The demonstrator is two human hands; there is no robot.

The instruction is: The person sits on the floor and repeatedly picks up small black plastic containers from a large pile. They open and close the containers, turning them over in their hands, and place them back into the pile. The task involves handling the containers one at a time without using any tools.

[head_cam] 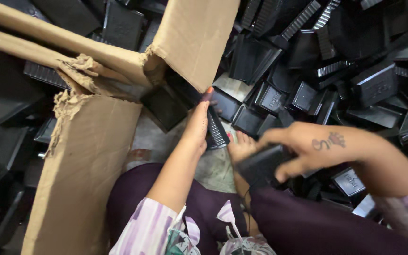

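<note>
Left hand (198,123) clasps a ribbed black tray (216,128), long axis running away from the person toward the torn carton (90,141). Right hand (303,148), fingers curled, apparently grips a second black tray (260,166) just right of it.

Workshop floor: heaped black plastic parts (336,61)

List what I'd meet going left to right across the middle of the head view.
Torn brown cardboard box flap → left hand gripping a ribbed black plastic tray → bare foot → right hand clutching a smooth black plastic tray → heap of loose black plastic trays.
</note>
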